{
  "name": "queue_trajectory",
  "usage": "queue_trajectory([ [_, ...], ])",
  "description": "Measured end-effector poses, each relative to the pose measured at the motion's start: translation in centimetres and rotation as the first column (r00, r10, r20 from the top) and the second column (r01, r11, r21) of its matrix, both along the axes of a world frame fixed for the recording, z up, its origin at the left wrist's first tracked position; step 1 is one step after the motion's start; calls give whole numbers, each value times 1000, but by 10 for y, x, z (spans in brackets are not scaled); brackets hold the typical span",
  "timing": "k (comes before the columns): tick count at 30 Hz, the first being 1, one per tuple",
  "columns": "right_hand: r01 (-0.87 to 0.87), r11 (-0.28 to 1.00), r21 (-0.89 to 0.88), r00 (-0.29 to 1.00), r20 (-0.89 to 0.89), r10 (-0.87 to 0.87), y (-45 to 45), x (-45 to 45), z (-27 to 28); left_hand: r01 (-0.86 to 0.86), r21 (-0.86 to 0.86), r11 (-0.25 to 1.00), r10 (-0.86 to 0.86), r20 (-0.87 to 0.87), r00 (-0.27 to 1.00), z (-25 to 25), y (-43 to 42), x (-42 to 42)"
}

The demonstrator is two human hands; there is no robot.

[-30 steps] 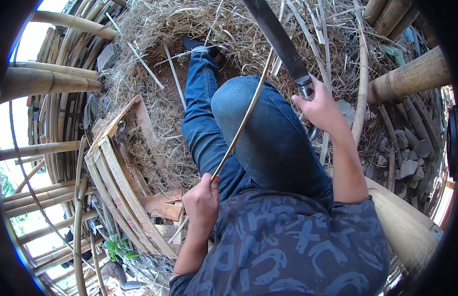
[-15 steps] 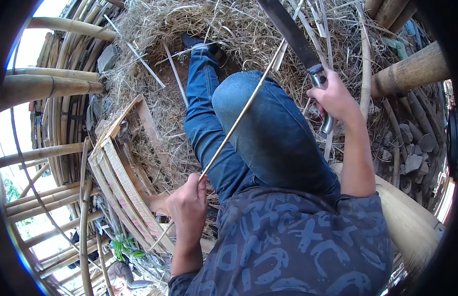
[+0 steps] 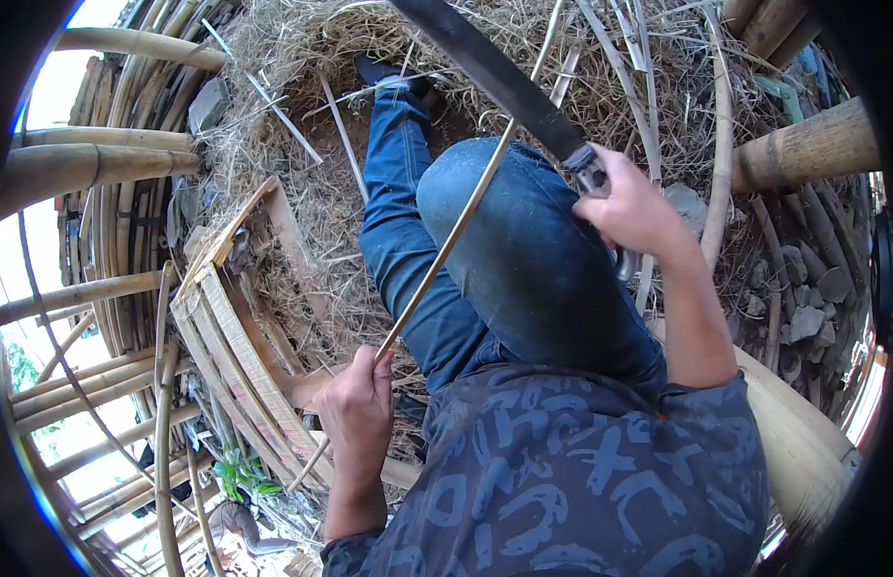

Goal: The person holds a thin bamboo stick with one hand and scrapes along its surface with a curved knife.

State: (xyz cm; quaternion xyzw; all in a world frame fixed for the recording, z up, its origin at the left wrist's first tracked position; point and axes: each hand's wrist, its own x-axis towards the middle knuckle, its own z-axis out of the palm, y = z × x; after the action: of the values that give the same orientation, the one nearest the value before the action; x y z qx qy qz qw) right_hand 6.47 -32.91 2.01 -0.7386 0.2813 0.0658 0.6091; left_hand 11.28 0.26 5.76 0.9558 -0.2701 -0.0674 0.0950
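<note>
My left hand (image 3: 358, 402) is closed around a long thin bamboo strip (image 3: 453, 236). The strip slants up and to the right across my raised knee, and its lower end sticks out below my fist. In my right hand (image 3: 634, 207) I grip the metal handle of a machete (image 3: 504, 85). Its dark, broad blade points up and to the left, passing over or beside the strip beyond my knee; whether they touch I cannot tell. The blade's tip runs out of the top of the view.
A slatted wooden crate (image 3: 249, 370) lies at my left. Dry shavings (image 3: 302, 77) cover the ground around my feet. Bamboo poles (image 3: 110, 167) form a frame on the left, and a thick pole (image 3: 807, 144) juts in at right. Broken stones (image 3: 802, 317) lie beyond my right arm.
My right hand has moved left toward my knee, and the machete blade has swung leftward to the strip. My left hand has shifted slightly left and down with the strip.
</note>
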Motion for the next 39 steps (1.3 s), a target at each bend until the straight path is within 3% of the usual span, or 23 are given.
queue_trajectory([
  [1, 1, 1000, -4, 1000, -4, -1, -3, -1, -6, -17, 2, 1000, 17, -6, 1000, -1, 0, -1],
  [2, -34, 983, -180, 986, 154, 62, -7, -2, -18, -20, 4, 1000, 20, -10, 1000, -3, 0, -2],
  [4, -87, 988, -126, 993, 69, 96, -13, 6, -7, 0, -37, 999, -2, -37, 999, -5, 1, -1],
  [8, -16, 995, -101, 1000, 3, 16, 0, 18, 8, -17, -21, 1000, 17, -18, 1000, -7, 3, -2],
  [10, -199, 967, -157, 978, 31, 206, 3, 15, 13, -28, -30, 999, 27, -10, 1000, -9, 1, -4],
  [11, -195, 967, -162, 979, 28, 202, -1, 14, 9, -34, -32, 999, 33, -10, 999, -11, 1, -4],
  [13, -268, 896, -354, 910, 211, 356, -7, 17, 5, -24, -46, 999, 23, -17, 1000, -16, 2, -7],
  [15, -256, 941, -223, 964, 15, 266, -14, 20, 30, -49, -90, 995, 48, -10, 999, -17, -1, -13],
  [17, -186, 917, -353, 979, 14, 203, -30, 24, 20, -60, -92, 994, 60, -2, 998, -19, 0, -16],
  [19, -38, 947, -319, 999, 5, 42, -38, 29, 17, -77, -97, 992, 79, 14, 997, -23, -1, -20],
  [21, -44, 936, -350, 999, -27, 36, -37, 32, 17, -83, -89, 993, 85, 13, 996, -29, -2, -25],
  [23, -51, 789, -612, 998, 5, 68, -33, 28, 11, -96, -102, 990, 97, 4, 995, -34, -2, -27],
  [27, -96, 763, -639, 990, 15, 137, -34, 21, 29, -137, -135, 981, 138, -5, 990, -35, 1, -27],
  [31, -237, 790, -566, 971, -122, 203, -48, 21, 35, -139, -116, 984, 149, 82, 986, -22, 3, -18],
  [35, -203, 853, -481, 979, -104, 174, -45, 19, 37, -131, -66, 989, 138, 120, 983, -15, 0, -18],
  [39, -253, 869, -425, 966, -62, 251, -38, 12, 26, -173, -72, 982, 179, 89, 980, -12, -6, -27],
])
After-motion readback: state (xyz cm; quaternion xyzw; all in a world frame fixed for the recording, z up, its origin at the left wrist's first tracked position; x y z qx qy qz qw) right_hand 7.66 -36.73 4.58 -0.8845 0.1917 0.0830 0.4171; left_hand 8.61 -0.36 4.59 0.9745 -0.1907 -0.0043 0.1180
